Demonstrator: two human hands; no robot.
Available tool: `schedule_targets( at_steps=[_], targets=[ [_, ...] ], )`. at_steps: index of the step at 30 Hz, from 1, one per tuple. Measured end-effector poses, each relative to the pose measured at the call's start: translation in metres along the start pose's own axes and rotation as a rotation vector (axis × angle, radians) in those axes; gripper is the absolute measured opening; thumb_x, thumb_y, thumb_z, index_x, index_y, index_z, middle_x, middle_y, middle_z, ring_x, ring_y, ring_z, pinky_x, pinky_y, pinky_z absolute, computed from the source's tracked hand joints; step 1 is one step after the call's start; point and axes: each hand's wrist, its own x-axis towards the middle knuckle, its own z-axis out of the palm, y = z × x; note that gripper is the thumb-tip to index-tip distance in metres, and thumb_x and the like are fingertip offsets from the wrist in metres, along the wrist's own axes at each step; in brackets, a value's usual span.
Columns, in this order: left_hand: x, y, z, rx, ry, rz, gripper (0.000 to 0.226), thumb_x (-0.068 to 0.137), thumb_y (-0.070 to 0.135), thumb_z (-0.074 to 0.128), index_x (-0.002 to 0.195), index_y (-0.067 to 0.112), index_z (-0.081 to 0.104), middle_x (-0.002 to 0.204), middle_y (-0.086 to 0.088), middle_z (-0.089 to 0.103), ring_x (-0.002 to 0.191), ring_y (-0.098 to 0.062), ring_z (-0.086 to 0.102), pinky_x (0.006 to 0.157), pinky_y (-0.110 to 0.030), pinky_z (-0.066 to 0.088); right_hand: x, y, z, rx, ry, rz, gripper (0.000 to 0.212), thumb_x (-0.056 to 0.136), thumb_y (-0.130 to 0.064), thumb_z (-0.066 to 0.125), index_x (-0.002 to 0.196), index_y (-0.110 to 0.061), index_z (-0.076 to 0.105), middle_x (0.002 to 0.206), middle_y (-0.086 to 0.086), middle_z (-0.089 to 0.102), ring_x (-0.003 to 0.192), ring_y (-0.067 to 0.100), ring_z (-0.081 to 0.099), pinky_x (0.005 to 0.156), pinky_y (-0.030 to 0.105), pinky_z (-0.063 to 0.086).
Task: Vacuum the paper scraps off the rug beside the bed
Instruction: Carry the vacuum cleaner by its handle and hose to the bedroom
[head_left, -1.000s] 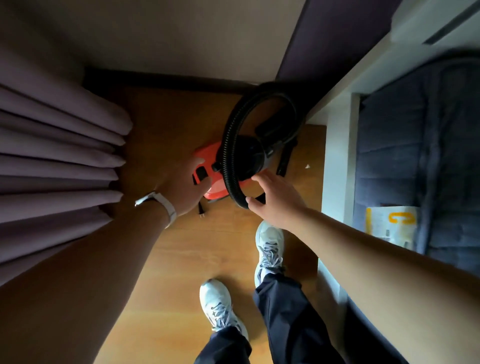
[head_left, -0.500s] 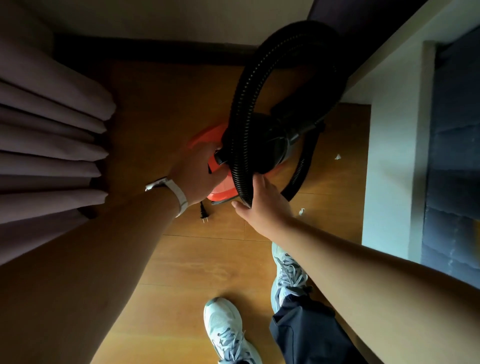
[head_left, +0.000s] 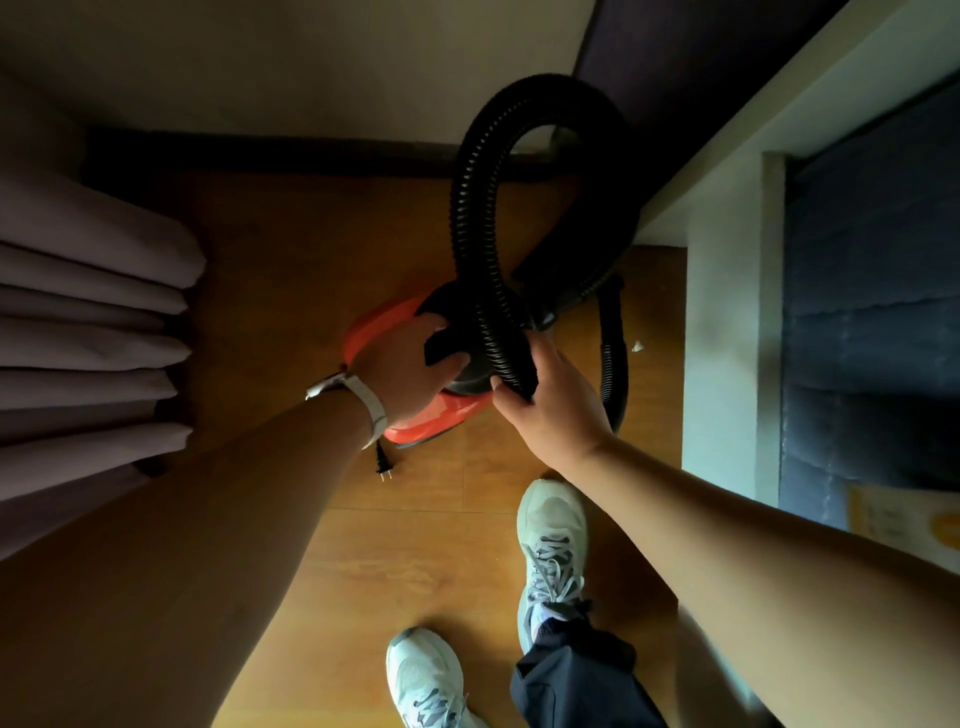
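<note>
A small orange vacuum cleaner (head_left: 415, 418) with a black top sits on the wooden floor between the curtain and the bed. My left hand (head_left: 410, 369) grips the black handle on its top. My right hand (head_left: 550, 400) holds the ribbed black hose (head_left: 472, 218), which loops up and back down toward the bed frame. The vacuum's plug (head_left: 383, 464) lies loose on the floor by my left wrist. One white paper scrap (head_left: 636, 346) lies on the floor near the bed. No rug is in view.
Mauve curtain folds (head_left: 88, 322) hang along the left. A white bed frame (head_left: 727, 332) with a dark blue quilt (head_left: 872, 291) fills the right; a yellow and white paper (head_left: 904, 525) lies on it. My white sneakers (head_left: 553, 535) stand on the floor (head_left: 291, 249) below the vacuum.
My left hand has closed round the vacuum's top handle and my right hand has closed round the hose. The hose loop now stands taller. My feet have shifted.
</note>
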Motion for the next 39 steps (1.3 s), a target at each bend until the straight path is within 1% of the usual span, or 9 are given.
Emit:
schedule_targets(
  at_steps=[3,9,14,19,23,27,32,35,39],
  targets=[
    [0.008,0.010,-0.001,-0.006,-0.025,-0.020,0.033,0.092,0.039,0.064,0.117,0.017,0.063,0.099,0.006,0.060,0.087,-0.013,0.057,0.062,-0.015,0.037,0.004,0.005,-0.014,0.007,0.033,-0.013,0.038,0.089,-0.037,0.066,0.124,-0.027,0.054,0.091,-0.011,0.065,0.083,0.014,0.065,0.069,0.035,0.056],
    [0.018,0.014,0.010,0.042,0.009,-0.034,0.037,0.095,0.051,0.055,0.104,0.016,0.065,0.083,0.009,0.054,0.072,-0.008,0.052,0.060,-0.012,0.038,0.011,0.021,-0.025,-0.011,0.095,0.006,0.030,0.087,-0.043,0.067,0.109,-0.026,0.060,0.070,-0.010,0.063,0.067,0.016,0.065,0.057,0.030,0.051],
    [0.022,0.017,0.011,0.095,-0.011,-0.016,0.045,0.093,0.059,0.051,0.097,0.016,0.064,0.084,-0.001,0.064,0.072,-0.018,0.061,0.065,-0.034,0.054,0.008,0.033,-0.025,-0.023,0.090,-0.003,0.029,0.091,-0.050,0.061,0.113,-0.032,0.055,0.063,-0.016,0.057,0.061,0.009,0.061,0.055,0.028,0.048],
    [0.006,0.023,0.007,0.073,0.072,-0.031,0.049,0.091,0.064,0.048,0.092,0.018,0.065,0.076,0.000,0.066,0.067,-0.019,0.064,0.065,-0.041,0.057,-0.003,0.015,-0.036,-0.068,0.025,-0.019,0.026,0.090,-0.050,0.060,0.110,-0.036,0.052,0.065,-0.014,0.059,0.063,0.010,0.062,0.058,0.029,0.049],
    [-0.014,0.021,-0.021,0.088,0.118,-0.070,0.054,0.087,0.072,0.042,0.084,0.022,0.062,0.070,0.001,0.064,0.062,-0.016,0.062,0.059,-0.040,0.056,-0.006,-0.016,-0.055,-0.068,0.025,-0.061,0.024,0.087,-0.045,0.065,0.104,-0.029,0.058,0.063,-0.009,0.059,0.060,0.012,0.061,0.057,0.033,0.051],
    [-0.052,0.030,-0.055,0.075,0.154,-0.075,0.055,0.082,0.075,0.044,0.097,0.026,0.066,0.084,0.004,0.064,0.072,-0.016,0.061,0.060,-0.032,0.053,-0.019,-0.063,-0.077,-0.141,0.115,-0.214,0.028,0.085,-0.043,0.067,0.099,-0.019,0.063,0.051,-0.017,0.045,0.048,0.006,0.048,0.050,0.024,0.042],
    [-0.113,0.057,-0.108,0.106,0.261,-0.087,0.042,0.085,0.065,0.056,0.095,0.027,0.067,0.081,0.002,0.064,0.070,-0.020,0.060,0.058,-0.031,0.051,-0.047,-0.133,-0.112,-0.184,0.166,-0.335,0.036,0.079,-0.046,0.066,0.101,-0.018,0.068,0.072,-0.002,0.071,0.064,0.024,0.068,0.055,0.027,0.052],
    [-0.146,0.073,-0.151,0.059,0.303,-0.129,0.043,0.082,0.069,0.055,0.094,0.029,0.066,0.075,0.001,0.064,0.067,-0.021,0.061,0.055,-0.031,0.051,-0.069,-0.175,-0.136,-0.182,0.117,-0.328,0.033,0.081,-0.040,0.073,0.106,-0.020,0.066,0.072,-0.003,0.070,0.062,0.020,0.067,0.052,0.025,0.048],
    [-0.196,0.094,-0.208,0.054,0.350,-0.118,0.061,0.077,0.080,0.038,0.097,0.030,0.065,0.073,0.002,0.065,0.065,-0.022,0.062,0.056,-0.034,0.054,-0.111,-0.232,-0.161,-0.151,0.138,-0.347,0.021,0.078,-0.034,0.074,0.092,-0.021,0.065,0.064,-0.011,0.056,0.053,0.011,0.053,0.046,0.020,0.038]
  ],
)
